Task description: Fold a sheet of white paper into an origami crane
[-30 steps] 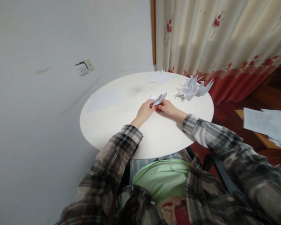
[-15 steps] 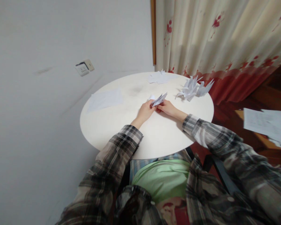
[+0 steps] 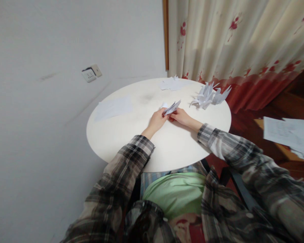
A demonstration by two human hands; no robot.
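Over the middle of a round white table (image 3: 121,141), both of my hands pinch a small folded white paper piece (image 3: 172,107). My left hand (image 3: 157,119) grips its near left end with closed fingers. My right hand (image 3: 180,116) holds it from the right, fingers pressed together on the fold. The paper's pointed tip sticks up and to the right, just above the tabletop.
A pile of folded paper figures (image 3: 209,95) lies at the table's far right. Crumpled paper scraps (image 3: 171,83) sit at the far edge and a flat sheet (image 3: 113,107) lies on the left. A curtain (image 3: 233,44) hangs behind. Sheets of paper (image 3: 288,133) rest on wood at right.
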